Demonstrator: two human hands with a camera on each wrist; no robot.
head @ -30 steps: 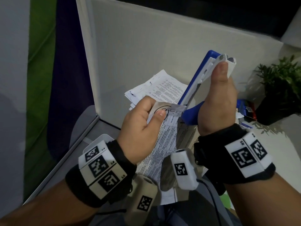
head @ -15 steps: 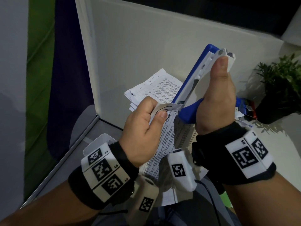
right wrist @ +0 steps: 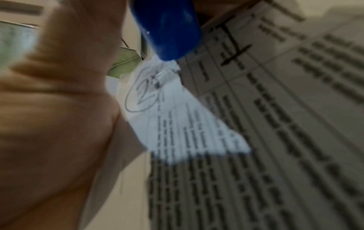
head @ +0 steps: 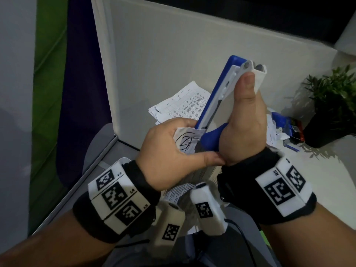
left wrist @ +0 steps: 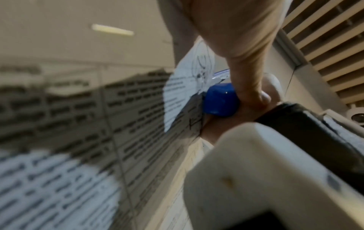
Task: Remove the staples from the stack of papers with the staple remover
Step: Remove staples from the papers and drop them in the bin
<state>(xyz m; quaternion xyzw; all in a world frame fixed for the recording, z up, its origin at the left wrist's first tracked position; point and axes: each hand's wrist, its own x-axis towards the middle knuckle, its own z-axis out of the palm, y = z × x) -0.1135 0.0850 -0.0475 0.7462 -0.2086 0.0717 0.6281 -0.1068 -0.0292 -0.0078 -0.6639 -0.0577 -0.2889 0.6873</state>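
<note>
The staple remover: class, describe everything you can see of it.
The staple remover is a long blue and white tool, plastic by its look, hinged open at the far end. It stands steeply tilted, its lower tip at the stapled corner of the papers. The right hand grips it, thumb on the white arm; the left hand pinches the papers beside it.

1. At frame centre in the head view, the left hand [head: 169, 151] sits left of the right hand [head: 242, 128]; the thumb tip touches the right wrist.
2. The staple remover [head: 217, 97] rises between them toward upper right; its lower end meets the stack of papers [head: 185, 140].
3. More papers [head: 181, 106] lie behind the hands; a plant [head: 331, 105] stands at far right.
</note>
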